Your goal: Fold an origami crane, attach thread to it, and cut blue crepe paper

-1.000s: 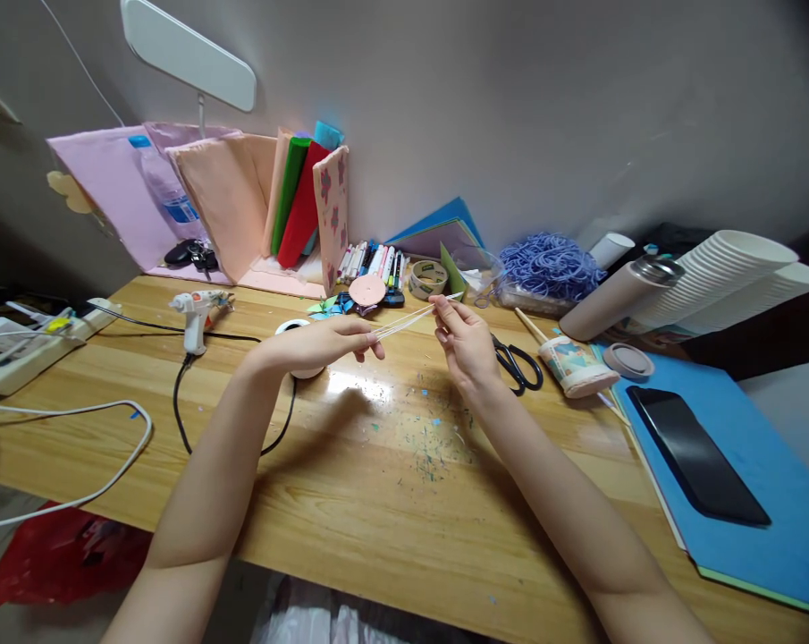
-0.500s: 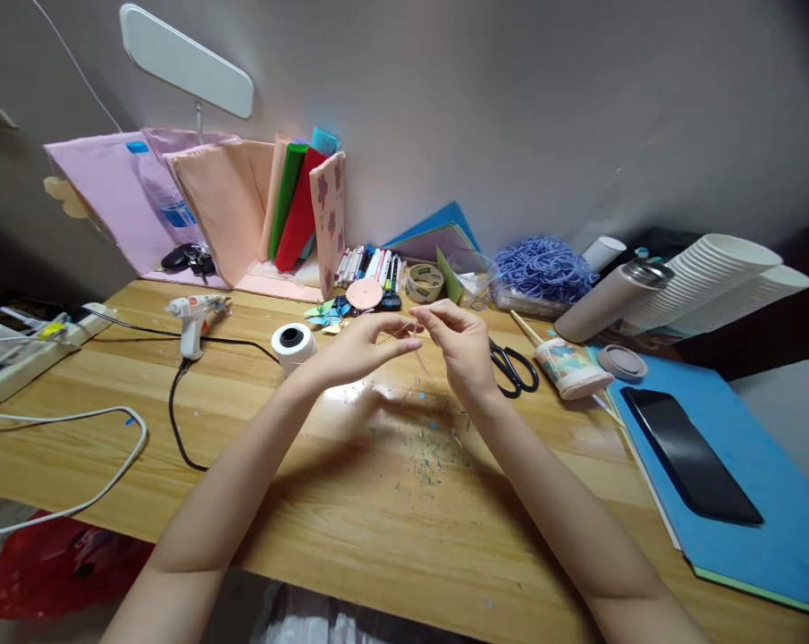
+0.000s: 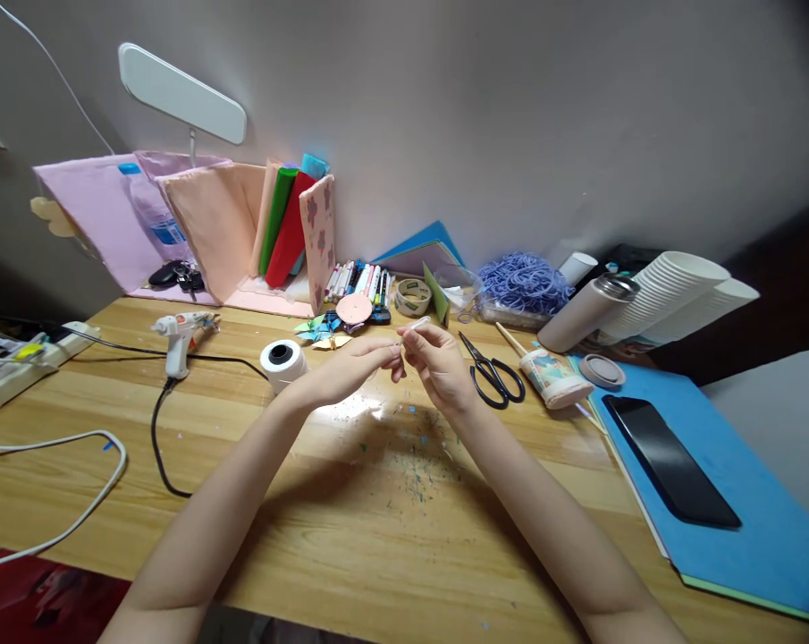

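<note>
Over the middle of the wooden table, my two hands meet fingertip to fingertip. My right hand (image 3: 437,362) is closed in a pinch on a thin, whitish strip or loop (image 3: 418,323), whose end shows above the fingers. My left hand (image 3: 350,368) is closed as well, thumb against fingers; what it pinches is too small to make out. A white spool of thread (image 3: 283,365) stands just left of my left hand. Black-handled scissors (image 3: 496,377) lie to the right of my right hand. Small folded paper pieces (image 3: 327,333) rest behind my left hand.
A hot glue gun (image 3: 180,340) with a black cord stands at left. Markers (image 3: 364,282), a tape roll (image 3: 412,297) and purple yarn (image 3: 525,282) line the back. At right are a tumbler (image 3: 588,313), paper cups (image 3: 672,286) and a phone (image 3: 669,461) on blue sheets (image 3: 745,501).
My fingertips have drawn closer together, and my left fingers have closed from a more spread pose. The pale strip, hanging below my right fingers before, now shows above them. The view has shifted slightly.
</note>
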Demonstrator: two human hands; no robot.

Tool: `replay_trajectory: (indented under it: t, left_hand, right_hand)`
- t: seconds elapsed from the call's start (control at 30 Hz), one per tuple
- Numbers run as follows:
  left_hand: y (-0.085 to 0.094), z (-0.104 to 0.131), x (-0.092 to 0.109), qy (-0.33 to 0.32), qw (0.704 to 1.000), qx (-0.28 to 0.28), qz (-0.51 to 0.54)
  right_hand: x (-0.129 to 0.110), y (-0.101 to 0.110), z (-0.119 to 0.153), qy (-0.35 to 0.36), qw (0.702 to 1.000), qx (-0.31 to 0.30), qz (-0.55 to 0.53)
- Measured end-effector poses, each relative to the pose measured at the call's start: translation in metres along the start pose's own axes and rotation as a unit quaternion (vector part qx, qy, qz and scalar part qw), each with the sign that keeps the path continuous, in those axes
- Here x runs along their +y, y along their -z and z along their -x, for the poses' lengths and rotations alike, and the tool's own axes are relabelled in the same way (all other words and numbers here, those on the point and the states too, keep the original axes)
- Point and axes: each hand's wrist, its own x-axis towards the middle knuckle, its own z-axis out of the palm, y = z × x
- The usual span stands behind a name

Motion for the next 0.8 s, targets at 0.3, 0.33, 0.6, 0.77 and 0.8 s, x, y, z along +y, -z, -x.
replay_trajectory:
  t: [0.3,0.33,0.6,0.77,0.8]
  left_hand:
    - [0.002,-0.002,-0.008,0.035,0.986,-0.054,0.152]
    - [0.002,-0.002,-0.009,0.043,0.984,-0.05,0.165]
    - [0.009,-0.001,-0.015,0.063,0.994,-0.028,0.087]
    - [0.019,0.006,-0.009,0.032,0.991,-0.099,0.086]
    - [0.02,0.007,-0.009,0.04,0.989,-0.107,0.098]
  right_hand:
    - [0.003,0.0,-0.004,-0.044,0.996,0.022,-0.072]
    - [0.003,0.001,-0.005,-0.046,0.995,0.029,-0.079]
    - [0.002,0.003,-0.008,-0.045,0.994,0.04,-0.09]
    - [0.001,0.003,-0.009,-0.058,0.993,0.069,-0.077]
    - [0.001,0.004,-0.009,-0.061,0.993,0.071,-0.073]
